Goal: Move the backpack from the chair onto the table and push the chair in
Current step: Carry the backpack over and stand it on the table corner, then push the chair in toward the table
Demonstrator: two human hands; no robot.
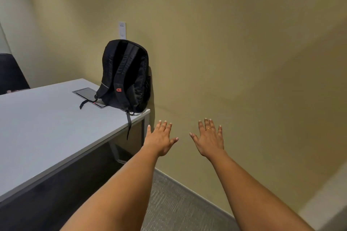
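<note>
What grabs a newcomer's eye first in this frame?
The black backpack stands upright on the far corner of the grey table, against the olive wall, with one strap hanging over the table edge. In the foreground the left hand and right hand are spread open and empty, held out in the air right of the table. No chair shows clearly.

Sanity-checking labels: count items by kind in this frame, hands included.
backpack: 1
table: 1
flush panel in the tabletop: 1
wall plate: 1
hands: 2, left hand and right hand, both open and empty
Total: 6
</note>
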